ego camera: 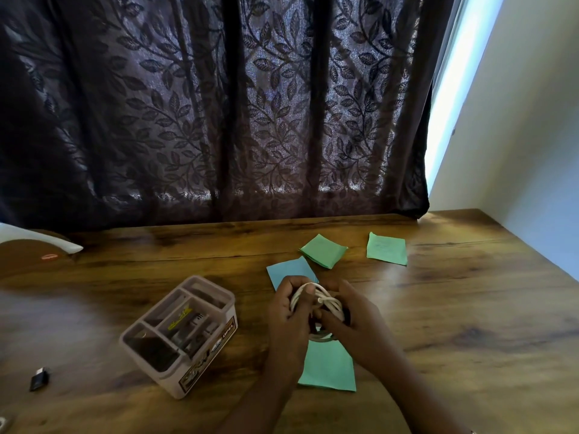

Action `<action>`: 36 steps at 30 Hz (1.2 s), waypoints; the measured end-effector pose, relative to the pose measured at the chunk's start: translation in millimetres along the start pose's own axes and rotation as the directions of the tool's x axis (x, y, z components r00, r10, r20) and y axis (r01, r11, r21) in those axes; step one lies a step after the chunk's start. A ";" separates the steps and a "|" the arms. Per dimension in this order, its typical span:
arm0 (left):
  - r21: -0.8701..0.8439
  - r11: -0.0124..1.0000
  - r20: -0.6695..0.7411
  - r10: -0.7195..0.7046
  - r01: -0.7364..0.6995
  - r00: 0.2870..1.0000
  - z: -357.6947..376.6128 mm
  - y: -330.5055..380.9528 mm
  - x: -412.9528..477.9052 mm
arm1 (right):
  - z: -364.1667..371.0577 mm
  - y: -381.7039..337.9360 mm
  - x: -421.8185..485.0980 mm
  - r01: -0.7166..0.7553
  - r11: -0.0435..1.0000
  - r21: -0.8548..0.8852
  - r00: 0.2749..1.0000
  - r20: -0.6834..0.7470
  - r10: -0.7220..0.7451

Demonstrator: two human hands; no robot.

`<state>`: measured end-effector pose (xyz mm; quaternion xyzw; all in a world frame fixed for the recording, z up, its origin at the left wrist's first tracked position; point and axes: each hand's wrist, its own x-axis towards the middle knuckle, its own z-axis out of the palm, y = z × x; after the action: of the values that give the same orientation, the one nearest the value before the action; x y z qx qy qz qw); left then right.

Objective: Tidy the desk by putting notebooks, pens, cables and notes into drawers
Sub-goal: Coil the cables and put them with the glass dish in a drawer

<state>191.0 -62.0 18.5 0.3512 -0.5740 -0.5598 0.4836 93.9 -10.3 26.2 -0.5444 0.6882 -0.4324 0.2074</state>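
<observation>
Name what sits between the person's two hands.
A coiled white cable, held by both the left hand and the right hand, as the head view shows.

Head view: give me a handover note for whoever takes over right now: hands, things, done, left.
Left hand and right hand both grip the coiled white cable above the desk.
On the desk: middle green note, right green note, blue note partly behind the hands, near green note under the forearms.
Done: cable looks coiled.
Left: cable and all four notes to stow; no drawer in view.
</observation>
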 end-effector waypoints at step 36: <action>0.152 0.952 -0.086 -0.255 0.266 0.963 -202.6 46.0 -6.4 | 123.9 -105.4 9.5 -0.164 0.969 0.183 0.963 0.242 0.117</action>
<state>391.3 -111.5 43.6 0.4801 -0.5500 -0.5584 0.3939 244.6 -68.4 47.6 -0.5164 0.6493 -0.4184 0.3697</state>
